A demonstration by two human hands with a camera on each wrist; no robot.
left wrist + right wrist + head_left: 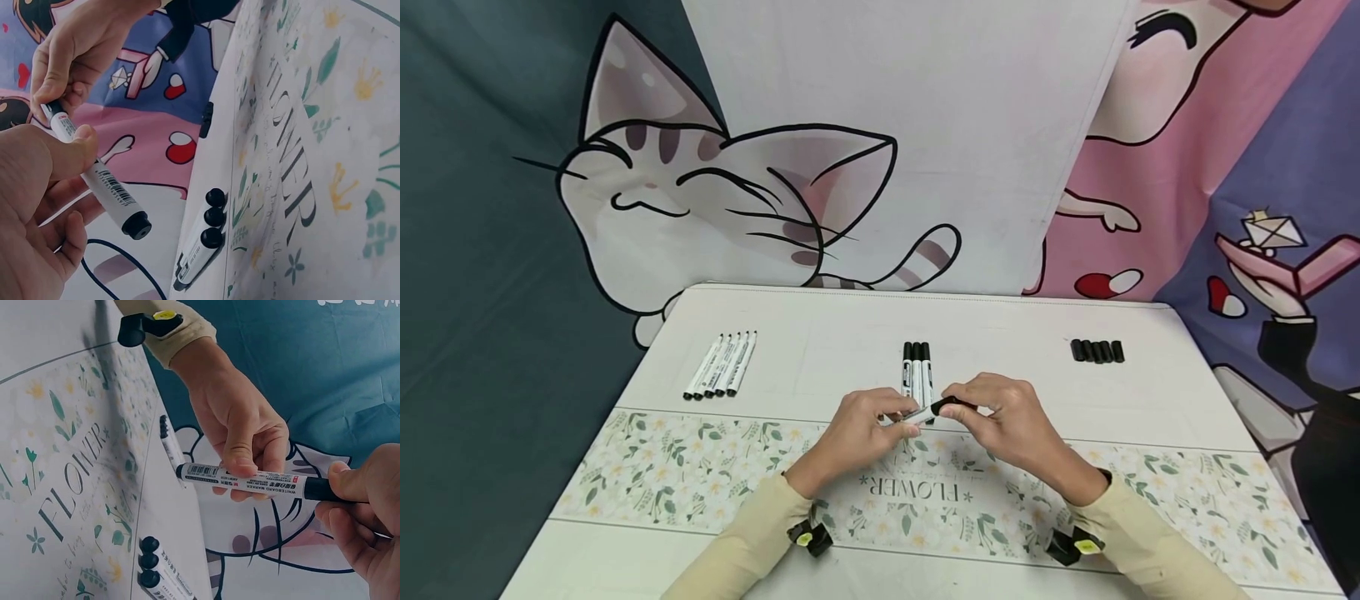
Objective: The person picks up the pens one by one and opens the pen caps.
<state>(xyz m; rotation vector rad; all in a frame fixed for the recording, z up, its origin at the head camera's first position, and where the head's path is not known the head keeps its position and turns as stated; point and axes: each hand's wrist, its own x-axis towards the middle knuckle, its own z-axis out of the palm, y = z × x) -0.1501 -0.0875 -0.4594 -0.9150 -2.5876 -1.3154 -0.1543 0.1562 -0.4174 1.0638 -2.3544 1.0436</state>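
Observation:
A whiteboard marker (281,484) with a white printed barrel is held in the air above the table. My left hand (863,429) pinches its barrel between thumb and fingers. With thumb and fingers, my right hand (1003,412) grips the black cap (317,489) at the marker's other end. The cap sits on the marker, as the right wrist view shows. Just beyond both hands, three capped markers (917,371) lie side by side on the table, their lower ends partly hidden by the held marker and the fingers.
Several uncapped markers (722,365) lie in a row at the left of the white table (820,333). Several loose black caps (1097,351) lie together at the right. A floral strip (700,471) crosses the table under my forearms, and a printed cartoon cloth (910,83) hangs behind.

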